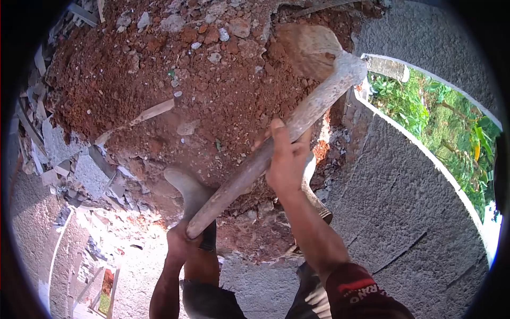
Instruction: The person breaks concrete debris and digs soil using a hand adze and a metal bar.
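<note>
Head view.
A: Where's the hoe [297, 122]?
B: Slanting across the red soil heap [159, 80], with its blade [308, 50] over the heap's far right edge and the handle running down to the heap's near side.
A: And the hands?
B: The right hand [287, 162] is clenched round mid-handle, above the heap's near right part. The left hand [180, 239] is wrapped on the butt end, just off the heap's near edge.
A: What makes a good stroke?
B: I'd judge: hands wide apart as here, blade biting flat, pulled clear of the boot [186, 186] at the heap's near edge. The broken slabs [58, 143] left of the heap and the concrete wall [404, 196] to its right could jar the blade.
</note>
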A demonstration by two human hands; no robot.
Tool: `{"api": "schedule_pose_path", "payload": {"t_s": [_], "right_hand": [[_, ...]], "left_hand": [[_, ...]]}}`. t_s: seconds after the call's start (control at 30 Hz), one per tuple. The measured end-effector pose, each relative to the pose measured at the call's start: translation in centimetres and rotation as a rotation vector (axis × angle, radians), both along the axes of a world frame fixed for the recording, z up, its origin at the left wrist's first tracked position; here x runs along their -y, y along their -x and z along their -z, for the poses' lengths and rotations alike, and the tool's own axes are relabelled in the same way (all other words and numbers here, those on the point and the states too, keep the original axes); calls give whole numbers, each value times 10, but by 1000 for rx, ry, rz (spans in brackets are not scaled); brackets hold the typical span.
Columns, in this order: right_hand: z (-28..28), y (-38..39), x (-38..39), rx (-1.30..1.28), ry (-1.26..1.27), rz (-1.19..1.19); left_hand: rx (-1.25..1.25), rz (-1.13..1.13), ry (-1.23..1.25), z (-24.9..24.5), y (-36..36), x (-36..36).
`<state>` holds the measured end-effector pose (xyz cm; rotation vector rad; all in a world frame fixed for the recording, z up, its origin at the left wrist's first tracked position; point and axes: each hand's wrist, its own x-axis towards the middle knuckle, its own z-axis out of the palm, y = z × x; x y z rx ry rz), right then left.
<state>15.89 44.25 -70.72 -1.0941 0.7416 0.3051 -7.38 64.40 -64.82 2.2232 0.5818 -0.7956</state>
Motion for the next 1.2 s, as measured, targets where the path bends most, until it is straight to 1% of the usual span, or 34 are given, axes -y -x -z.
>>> {"api": "schedule_pose_path", "payload": {"t_s": [0.03,0.07,0.1,0.13,0.17,0.23,0.3,0.33,0.37,0.43,0.5,0.53,0.57,0.6,0.63,0.67,0.73,0.8,0.83,0.87,0.9,0.97,1.0,1.07,1.1,1.13,1.2], "right_hand": [[21,-27,29,-35,59,1],[45,-52,58,-5,146,-52],[72,-74,84,49,176,-73],[96,-96,104,81,196,-122],[118,-115,118,106,271,-141],[157,-145,128,213,399,-208],[191,-163,122,327,439,-354],[223,-174,121,296,611,-402],[245,-179,118,286,614,-415],[274,-182,105,290,1119,-698],[282,-170,109,247,1367,-845],[276,-166,109,83,1203,-840],[267,-166,106,-68,1035,-817],[272,-158,114,-82,1023,-804],[283,-149,127,-114,973,-861],[284,-151,133,-135,925,-911],[216,-130,122,-305,722,-949],[240,-91,134,-254,963,-1080],[222,-78,131,-255,974,-1089],[206,-67,125,-256,983,-1101],[205,-65,129,-250,984,-1083],[205,-56,133,-358,772,-971],[195,-60,130,-345,768,-961],[175,-71,124,-520,508,-786],[179,-69,125,-516,473,-719],[168,-72,118,-504,468,-718],[137,-71,101,-626,393,-464]], "left_hand": [[-11,23,15,40,-11,36],[-6,35,18,83,-21,71],[45,-23,106,119,-37,105],[39,-51,125,150,-51,139],[33,-61,136,172,-67,168],[16,-252,230,205,-93,214],[73,-358,281,253,-94,249],[61,-371,282,262,-96,263],[22,-419,300,268,-99,276],[-23,-457,327,273,-104,288],[-123,-524,335,258,-97,290],[-140,-520,328,242,-97,290],[-229,-540,353,223,-101,290],[-263,-554,359,202,-100,290],[-296,-568,365,181,-98,290],[-260,-580,358,162,-97,290],[-343,-568,364,118,-89,290],[-503,-608,415,77,-67,291],[-492,-583,418,59,-69,281],[-650,-583,471,36,-78,262],[-808,-586,516,19,-86,249],[-750,-534,500,-3,-94,237],[-694,-494,500,-11,-99,230],[-683,-438,533,-22,-117,208],[-694,-397,564,-28,-125,194],[-683,-396,558,-35,-135,177],[-705,-222,469,-52,-148,135]]}}
